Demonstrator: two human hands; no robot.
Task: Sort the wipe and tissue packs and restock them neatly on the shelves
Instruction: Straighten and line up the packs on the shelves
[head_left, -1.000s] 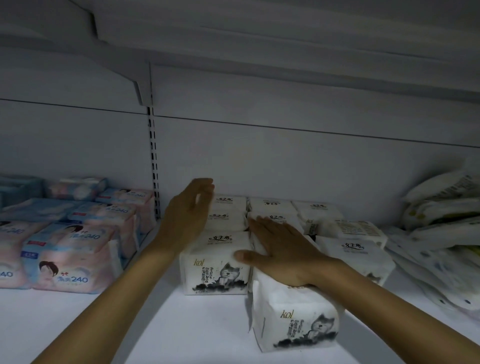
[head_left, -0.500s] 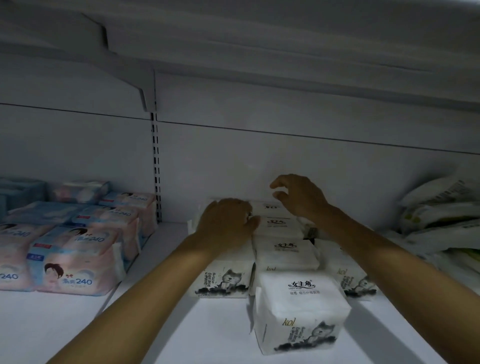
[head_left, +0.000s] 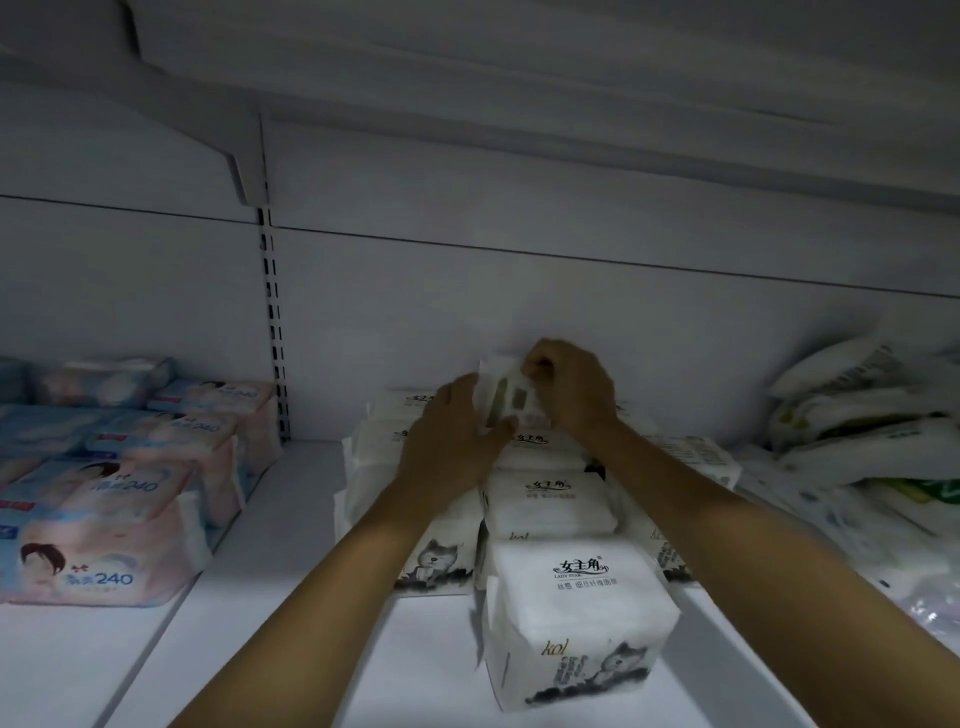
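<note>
Your left hand (head_left: 457, 441) and right hand (head_left: 566, 384) both clasp one white tissue pack (head_left: 501, 397), lifted above the white rows at the back of the dim white shelf (head_left: 291, 649). Pink-and-blue packs (head_left: 114, 519) sit left; loose packs (head_left: 857, 431) are heaped right.

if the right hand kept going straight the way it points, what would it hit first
Probably the white back wall of the shelf. The right hand reaches toward the rear over the white packs, sharing a grip on a small pack with the left hand. Depth there is unclear.
</note>
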